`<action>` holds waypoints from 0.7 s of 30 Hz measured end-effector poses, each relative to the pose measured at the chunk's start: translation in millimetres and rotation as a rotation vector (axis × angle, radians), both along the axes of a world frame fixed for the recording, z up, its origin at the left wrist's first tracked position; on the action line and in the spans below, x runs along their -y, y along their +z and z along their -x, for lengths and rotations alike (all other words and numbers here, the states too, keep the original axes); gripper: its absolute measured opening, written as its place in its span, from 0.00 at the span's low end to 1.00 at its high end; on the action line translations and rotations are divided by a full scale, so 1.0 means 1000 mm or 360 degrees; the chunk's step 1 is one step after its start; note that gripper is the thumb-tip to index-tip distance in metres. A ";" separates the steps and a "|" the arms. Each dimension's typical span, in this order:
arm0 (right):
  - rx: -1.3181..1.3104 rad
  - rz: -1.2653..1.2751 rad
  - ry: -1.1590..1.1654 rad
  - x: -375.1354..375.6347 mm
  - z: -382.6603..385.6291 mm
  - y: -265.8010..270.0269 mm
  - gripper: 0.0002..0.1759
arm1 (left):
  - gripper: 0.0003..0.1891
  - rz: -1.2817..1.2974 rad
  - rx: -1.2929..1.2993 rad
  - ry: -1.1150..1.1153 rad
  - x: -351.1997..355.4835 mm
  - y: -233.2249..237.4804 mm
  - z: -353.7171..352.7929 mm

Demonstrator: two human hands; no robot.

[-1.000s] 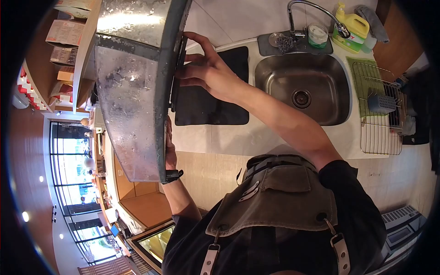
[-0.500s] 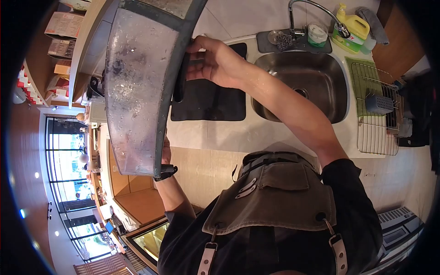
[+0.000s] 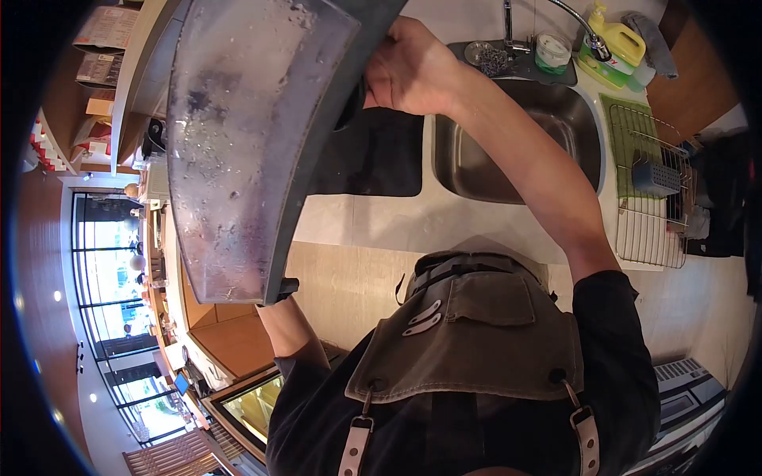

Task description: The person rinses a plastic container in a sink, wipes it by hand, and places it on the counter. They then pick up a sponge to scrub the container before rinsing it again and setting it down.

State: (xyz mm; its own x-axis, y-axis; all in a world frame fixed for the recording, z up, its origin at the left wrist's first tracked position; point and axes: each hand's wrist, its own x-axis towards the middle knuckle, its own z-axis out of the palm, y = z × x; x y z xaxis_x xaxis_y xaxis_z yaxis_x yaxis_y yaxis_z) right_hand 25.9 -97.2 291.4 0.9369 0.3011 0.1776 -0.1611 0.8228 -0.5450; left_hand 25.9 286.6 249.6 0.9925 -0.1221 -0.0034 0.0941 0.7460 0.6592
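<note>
A large clear plastic panel with a dark grey frame (image 3: 230, 151) is held up in front of me on the left, tilted. Water drops and smudges cover its see-through face. My right hand (image 3: 417, 71) is closed on the frame's right edge, by a black handle-like part (image 3: 352, 107); its fingertips are partly hidden. Below the panel's lower end, my left wrist (image 3: 278, 321) shows beside a small black tab (image 3: 287, 287) on the frame. The left hand itself is behind the panel, so its fingers are hidden.
Past the panel, a black mat (image 3: 381, 155) lies on the white counter (image 3: 341, 218), left of a steel sink (image 3: 516, 151). Around the sink are a faucet (image 3: 516, 45), a yellow jug (image 3: 615, 44) and a wire rack (image 3: 651, 230). Shelves with boxes (image 3: 103, 28) stand at far left.
The panel has come nearer and appears larger, its upper end swinging to the right. My right hand has moved up and right with it. My left hand has slipped out of sight behind it.
</note>
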 end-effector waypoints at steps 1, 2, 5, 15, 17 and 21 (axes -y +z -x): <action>0.0027 -0.0019 0.0010 0.000 -0.003 -0.002 0.20 | 0.30 -0.0008 0.0010 -0.0002 0.000 0.000 0.000; 0.0033 -0.0062 0.0062 0.001 -0.008 -0.006 0.21 | 0.30 -0.0005 0.0015 -0.0004 0.000 0.001 0.000; 0.0074 -0.0179 0.0258 0.005 -0.025 -0.018 0.20 | 0.30 -0.0034 0.0055 -0.0008 -0.001 0.003 0.003; 0.0203 -0.0363 0.0490 0.011 -0.030 -0.039 0.21 | 0.30 -0.0083 0.0155 -0.0018 -0.006 0.008 0.007; 0.0271 -0.0319 0.0449 0.011 -0.028 -0.039 0.22 | 0.30 -0.0091 0.0183 -0.0022 -0.007 0.011 0.009; 0.0154 -0.0300 0.0280 0.007 -0.014 -0.027 0.26 | 0.30 -0.0113 0.0244 -0.0031 -0.008 0.012 0.010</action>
